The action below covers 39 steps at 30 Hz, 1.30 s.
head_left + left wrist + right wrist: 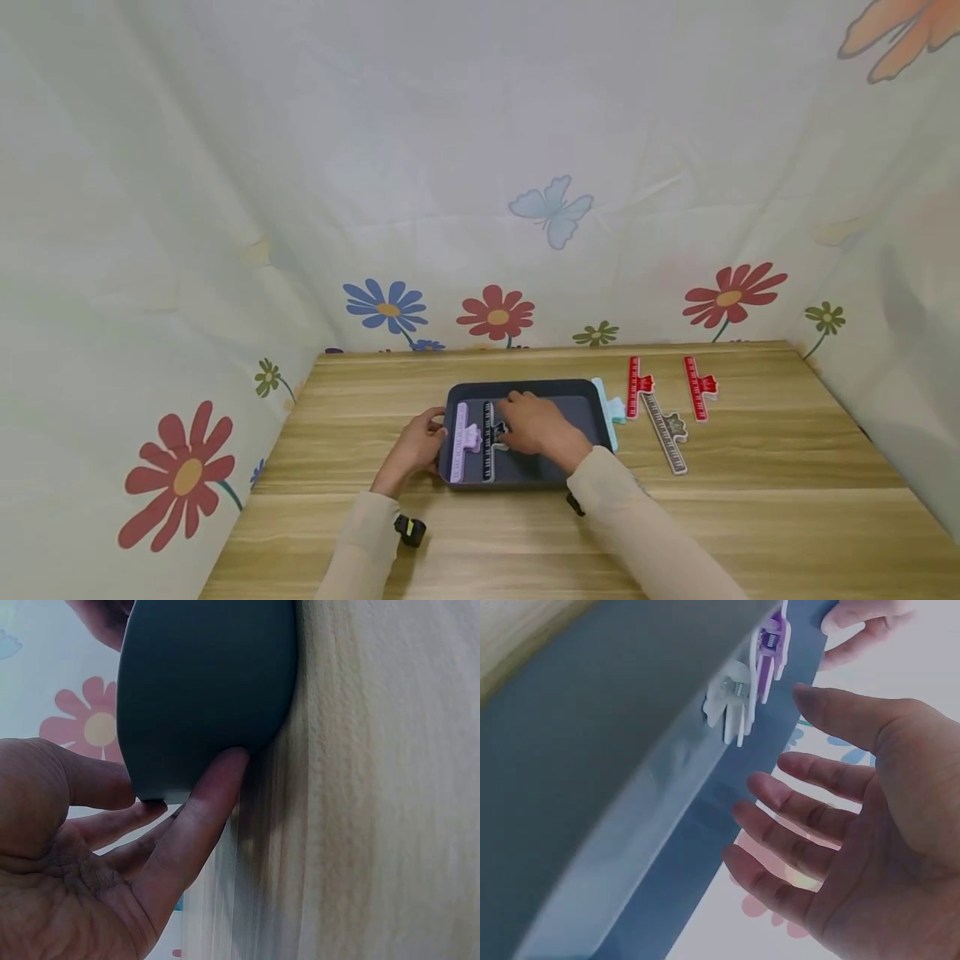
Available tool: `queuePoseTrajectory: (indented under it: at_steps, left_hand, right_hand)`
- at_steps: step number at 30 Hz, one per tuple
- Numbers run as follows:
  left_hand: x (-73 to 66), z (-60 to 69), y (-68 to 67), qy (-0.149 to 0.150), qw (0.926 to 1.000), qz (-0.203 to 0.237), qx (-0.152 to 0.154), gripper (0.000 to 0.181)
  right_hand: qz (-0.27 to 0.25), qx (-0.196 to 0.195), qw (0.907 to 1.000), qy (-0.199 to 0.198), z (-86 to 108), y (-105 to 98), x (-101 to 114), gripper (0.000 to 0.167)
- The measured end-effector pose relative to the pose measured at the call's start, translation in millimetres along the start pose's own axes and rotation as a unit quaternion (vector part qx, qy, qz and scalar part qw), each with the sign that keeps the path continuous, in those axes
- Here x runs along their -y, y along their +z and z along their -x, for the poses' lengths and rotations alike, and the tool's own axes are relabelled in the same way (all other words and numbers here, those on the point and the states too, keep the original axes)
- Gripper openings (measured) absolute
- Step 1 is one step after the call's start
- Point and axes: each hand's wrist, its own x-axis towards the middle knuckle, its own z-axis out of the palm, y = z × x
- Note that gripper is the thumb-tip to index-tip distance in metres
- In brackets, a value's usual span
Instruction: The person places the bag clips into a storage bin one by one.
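Gripping tray (525, 471) at left end with left fingers (196, 825); holding right fingers (804, 808) loosely spread over tray, just apart from black clip (488, 446) lying inside, beside purple clip (459, 442).

Dark grey rectangular tray (536, 472) at the fingers of the left hand (417, 443), clips in it and beyond it.
On the wood-grain tabletop (495, 550), those fingers touch the tray's left end; just right of them, in the tray, lies a lilac plastic bar clip (459, 442); next, a black-and-clear plastic bar clip (488, 446), the fingers of the right hand (536, 423) near its handle; right of these fingers, at the tray's right edge, a mint plastic bar clip (609, 417); farther right, two red plastic bar clips (633, 387); between those, closer to the person, a grey plastic bar clip (666, 435).
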Motion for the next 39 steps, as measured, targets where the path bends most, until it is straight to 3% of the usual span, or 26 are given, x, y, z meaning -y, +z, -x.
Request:
queuePoseTrajectory:
  at_steps: [9, 16, 39]
  left_hand:
    - [-0.4, -0.6, -1.1, 0.006, 1.0, -0.002, -0.002, 0.046]
    - [-1.0, -0.5, -0.8, 0.001, 1.0, 0.004, -0.002, 0.045]
    - [-0.1, 1.8, 0.8, 0.003, 0.9999, 0.007, -0.008, 0.045]
  right_hand:
    - [-0.018, -0.03, 0.9993, 0.009, 11.4, -15, -5, 0.049]
    - [-0.005, -0.052, 0.9986, -0.006, 18.9, -21, -15, 0.048]
    - [-0.016, -0.147, 0.9886, -0.027, 62.3, -35, -75, 0.044]
